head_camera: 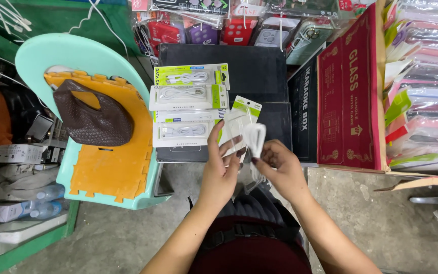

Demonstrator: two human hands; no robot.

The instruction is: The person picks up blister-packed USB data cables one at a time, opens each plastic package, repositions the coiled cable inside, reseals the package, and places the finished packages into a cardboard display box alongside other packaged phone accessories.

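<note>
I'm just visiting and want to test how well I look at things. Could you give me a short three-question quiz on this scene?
1. True or false: the brown woven bag lies on the orange foam mat on the mint-green chair.
2. What does the right hand pinch? A) a white coiled cable B) a red phone case C) a water bottle
3. Fill in: the left hand holds a clear packet with a ____ top.

Key: 1 true. 2 A. 3 green.
</note>
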